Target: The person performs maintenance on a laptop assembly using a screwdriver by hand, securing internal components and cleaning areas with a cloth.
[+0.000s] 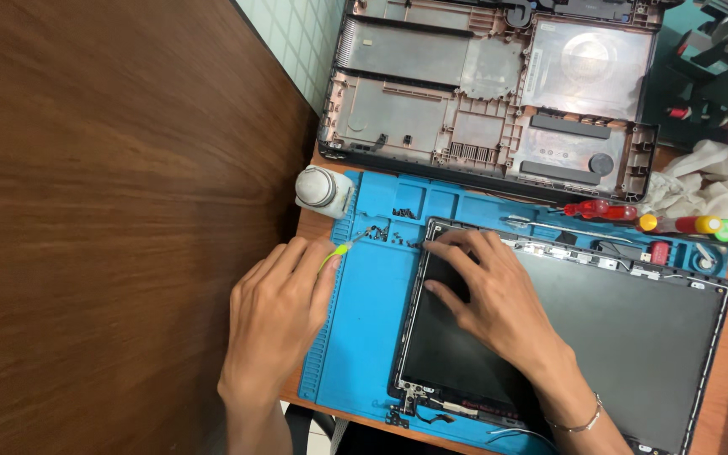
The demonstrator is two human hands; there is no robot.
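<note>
Laptop screen panel (600, 337) flat on blue repair mat (372, 320), right of centre; thin, stiff, likely light and crack-prone, glass slick; best gripped by frame edges, not the face. Right hand (486, 291) spread open, fingertips pressing panel's upper-left corner, gripping nothing. Left hand (280, 312) curled shut on green-handled tweezers (349, 244), tip by tiny screws (378, 232) in mat trays. Beyond: bottle (322, 190), empty laptop base shell (499, 84), screwdrivers (634, 215), wooden surface (111, 211).

Counted on the bench:
Two hands, one blue mat (372, 337), one laptop base shell (490, 93), one screen lid (634, 337), three screwdrivers (600, 209), one white bottle (322, 190).
</note>
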